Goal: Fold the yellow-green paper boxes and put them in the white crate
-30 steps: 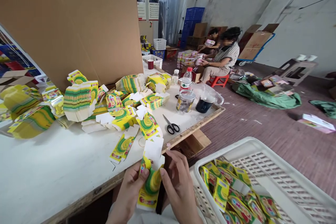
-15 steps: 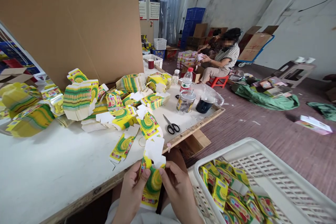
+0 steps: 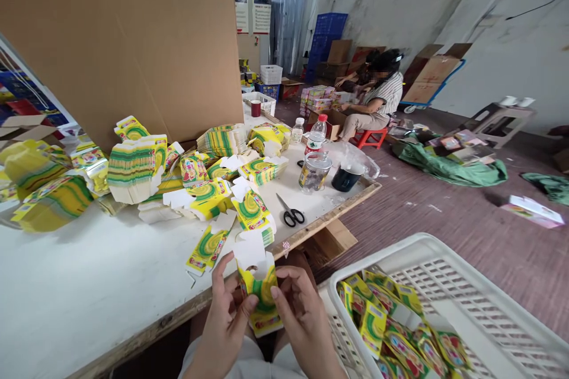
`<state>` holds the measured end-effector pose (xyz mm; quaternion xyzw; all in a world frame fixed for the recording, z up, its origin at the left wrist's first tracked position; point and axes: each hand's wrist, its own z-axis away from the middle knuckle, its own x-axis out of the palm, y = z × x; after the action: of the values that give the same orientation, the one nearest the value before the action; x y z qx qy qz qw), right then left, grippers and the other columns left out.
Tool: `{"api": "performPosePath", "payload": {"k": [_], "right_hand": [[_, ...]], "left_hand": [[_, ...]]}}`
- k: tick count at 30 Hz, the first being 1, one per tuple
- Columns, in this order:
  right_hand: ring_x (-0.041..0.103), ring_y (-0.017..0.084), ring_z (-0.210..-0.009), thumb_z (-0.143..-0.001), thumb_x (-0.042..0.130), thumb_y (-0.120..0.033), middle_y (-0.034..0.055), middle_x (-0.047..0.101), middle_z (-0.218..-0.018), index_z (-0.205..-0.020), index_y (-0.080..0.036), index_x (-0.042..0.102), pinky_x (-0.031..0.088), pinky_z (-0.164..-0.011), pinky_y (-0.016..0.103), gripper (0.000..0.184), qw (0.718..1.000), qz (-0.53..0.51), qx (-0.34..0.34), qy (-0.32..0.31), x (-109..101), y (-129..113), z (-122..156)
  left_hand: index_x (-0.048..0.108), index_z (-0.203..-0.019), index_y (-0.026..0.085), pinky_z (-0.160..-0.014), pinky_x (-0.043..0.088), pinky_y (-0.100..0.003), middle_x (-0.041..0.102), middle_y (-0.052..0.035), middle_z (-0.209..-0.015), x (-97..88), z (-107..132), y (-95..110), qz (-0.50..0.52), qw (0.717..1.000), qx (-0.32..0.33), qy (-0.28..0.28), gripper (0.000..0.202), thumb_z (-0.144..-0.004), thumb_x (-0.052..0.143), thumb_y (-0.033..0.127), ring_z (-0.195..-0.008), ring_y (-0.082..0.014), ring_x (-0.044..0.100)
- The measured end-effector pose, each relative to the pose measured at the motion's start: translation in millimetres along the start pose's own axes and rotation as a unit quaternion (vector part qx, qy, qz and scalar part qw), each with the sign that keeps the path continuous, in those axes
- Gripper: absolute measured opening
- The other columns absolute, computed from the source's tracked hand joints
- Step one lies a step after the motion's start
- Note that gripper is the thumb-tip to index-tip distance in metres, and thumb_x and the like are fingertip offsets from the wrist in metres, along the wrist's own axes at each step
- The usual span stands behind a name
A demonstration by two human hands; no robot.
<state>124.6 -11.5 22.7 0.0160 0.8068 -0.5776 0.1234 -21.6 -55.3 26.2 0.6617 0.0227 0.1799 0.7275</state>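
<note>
Between both hands, over my lap at the table's edge, is a small yellow-green printed carton (image 3: 263,297) with its white top flaps standing up. My left hand (image 3: 224,311) grips its left side, thumb on the front and index finger raised along the edge. My right hand (image 3: 300,308) pinches the right side, its thumb near the opening. Just beyond lie a flat yellow carton (image 3: 211,243) and a small stack of cartons (image 3: 252,210). Black-handled scissors (image 3: 291,211) rest to their right on the white table (image 3: 111,272).
A white plastic basket (image 3: 427,243) holding yellow cartons stands at my right. Bundled cartons (image 3: 136,169) line the table before a big cardboard sheet (image 3: 133,41). A bottle (image 3: 316,133), a clear jar (image 3: 315,173) and a dark mug (image 3: 347,177) stand near the corner. People (image 3: 384,92) sit beyond.
The carton has tilted and its top has moved left and slightly away from my right hand's side. My left index finger has lifted. The person beyond has leaned forward.
</note>
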Motion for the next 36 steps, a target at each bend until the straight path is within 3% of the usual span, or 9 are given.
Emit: {"api": "performPosePath", "payload": {"k": [4, 8, 14, 20, 23, 27, 31, 36], "right_hand": [[0.063, 0.016, -0.071, -0.097, 0.059, -0.032, 0.0044, 0.067, -0.084, -0.106, -0.020, 0.059, 0.052, -0.057, 0.022, 0.014, 1.000, -0.019, 0.009, -0.004, 0, 3, 1], [0.061, 0.015, -0.069, -0.098, 0.057, -0.030, 0.0018, 0.063, -0.083, -0.110, -0.022, 0.057, 0.053, -0.060, 0.022, 0.015, 1.000, -0.029, 0.008, 0.002, 1, 6, 2], [0.063, 0.015, -0.073, -0.099, 0.055, -0.026, 0.0063, 0.068, -0.100, -0.122, -0.022, 0.059, 0.055, -0.065, 0.024, 0.024, 1.000, -0.014, -0.016, -0.013, -3, 3, -1], [0.066, 0.016, -0.081, -0.101, 0.051, -0.027, 0.0080, 0.066, -0.116, -0.131, -0.026, 0.055, 0.056, -0.073, 0.026, 0.031, 0.997, -0.034, -0.011, -0.066, -7, 1, -4], [0.066, 0.016, -0.079, -0.102, 0.050, -0.030, 0.0046, 0.067, -0.101, -0.126, -0.025, 0.055, 0.054, -0.070, 0.024, 0.026, 0.994, -0.037, 0.012, -0.106, -12, 1, -6], [0.062, 0.016, -0.072, -0.103, 0.047, -0.034, 0.0001, 0.064, -0.083, -0.116, -0.024, 0.055, 0.050, -0.065, 0.023, 0.019, 0.990, -0.013, 0.033, -0.139, -20, -3, -11], [0.058, 0.016, -0.069, -0.104, 0.044, -0.034, -0.0015, 0.061, -0.079, -0.117, -0.023, 0.053, 0.047, -0.063, 0.023, 0.020, 0.985, -0.008, 0.036, -0.167, -23, -9, -13], [0.052, 0.014, -0.063, -0.105, 0.043, -0.037, -0.0024, 0.055, -0.072, -0.089, -0.022, 0.058, 0.041, -0.057, 0.022, 0.027, 0.985, 0.004, 0.025, -0.171, -22, -15, -16]], "left_hand": [[0.018, -0.156, 0.027, -0.098, 0.053, -0.041, 0.064, -0.0178, -0.139, -3.9, -3, 8, -0.025, 0.998, -0.029, -0.059, 0.086, -0.088, 0.067, 0.049, -0.121, -0.0324, 0.065], [0.015, -0.156, 0.028, -0.094, 0.054, -0.041, 0.066, -0.0174, -0.136, -2.0, -2, 6, -0.017, 1.000, -0.010, -0.017, 0.090, -0.087, 0.067, 0.052, -0.119, -0.0323, 0.066], [0.043, -0.139, 0.026, -0.100, 0.050, -0.041, 0.068, -0.0153, -0.134, -3.1, -1, 2, -0.038, 0.999, -0.013, -0.027, 0.059, -0.089, 0.065, 0.050, -0.123, -0.0315, 0.064], [0.053, -0.128, 0.026, -0.097, 0.052, -0.042, 0.071, -0.0125, -0.125, -8.3, -1, 3, -0.018, 0.999, -0.015, -0.047, 0.047, -0.088, 0.067, 0.045, -0.119, -0.0326, 0.065], [0.053, -0.124, 0.027, -0.095, 0.052, -0.042, 0.072, -0.0108, -0.120, -13.5, 0, 3, -0.003, 0.996, -0.033, -0.087, 0.042, -0.088, 0.068, 0.042, -0.115, -0.0319, 0.066], [0.052, -0.121, 0.028, -0.083, 0.054, -0.038, 0.073, -0.0093, -0.110, -21.4, -1, 3, -0.003, 0.985, -0.048, -0.164, 0.037, -0.090, 0.068, 0.039, -0.103, -0.0296, 0.069], [0.052, -0.119, 0.029, -0.078, 0.052, -0.032, 0.073, -0.0059, -0.105, -23.5, -3, 5, 0.028, 0.981, -0.055, -0.185, 0.034, -0.091, 0.068, 0.038, -0.096, -0.0251, 0.069], [0.057, -0.118, 0.028, -0.080, 0.051, -0.030, 0.074, -0.0074, -0.109, -19.5, -3, 8, 0.044, 0.977, -0.058, -0.200, 0.035, -0.088, 0.073, 0.036, -0.103, -0.0260, 0.069]]}}
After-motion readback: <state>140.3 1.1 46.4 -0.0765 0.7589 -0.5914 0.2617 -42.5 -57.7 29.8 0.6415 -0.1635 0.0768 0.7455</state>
